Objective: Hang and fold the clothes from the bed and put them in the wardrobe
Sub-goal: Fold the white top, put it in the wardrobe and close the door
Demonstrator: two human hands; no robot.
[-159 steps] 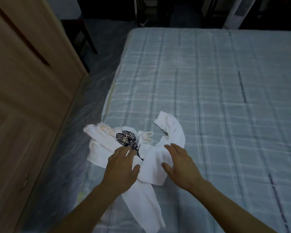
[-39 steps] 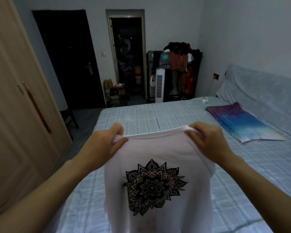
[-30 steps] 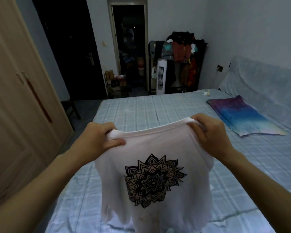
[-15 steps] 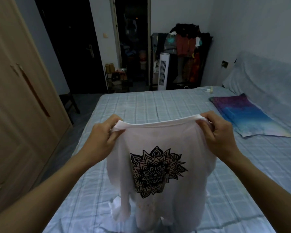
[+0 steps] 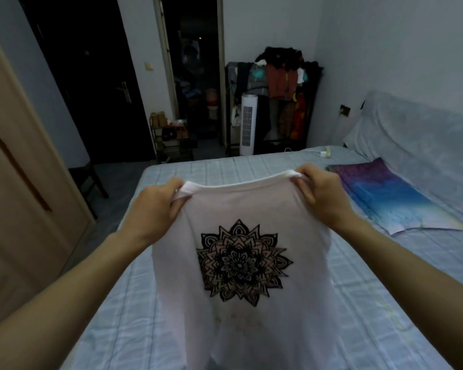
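I hold a white T-shirt (image 5: pixel 241 214) with a black mandala print up in front of me, above the bed (image 5: pixel 278 166). My left hand (image 5: pixel 155 206) pinches its upper edge at the left corner. At the right corner my right hand (image 5: pixel 321 193) grips the same edge. The shirt hangs straight down between them, print facing me, its lower part out of frame. The wooden wardrobe (image 5: pixel 19 182) stands at my left with its doors closed.
A blue and purple folded cloth (image 5: pixel 385 193) lies on the bed at the right, by the covered headboard (image 5: pixel 417 134). Beyond the bed's far edge stand a white tower fan (image 5: pixel 247 124), a loaded clothes rack (image 5: pixel 281 84) and a small shelf (image 5: pixel 171 137). A dark chair (image 5: pixel 88 180) stands beside the wardrobe.
The shirt was picked up from a crumpled heap on the bed and spread by its top edge. Over the last second both hands kept their grip and stretched it a little wider.
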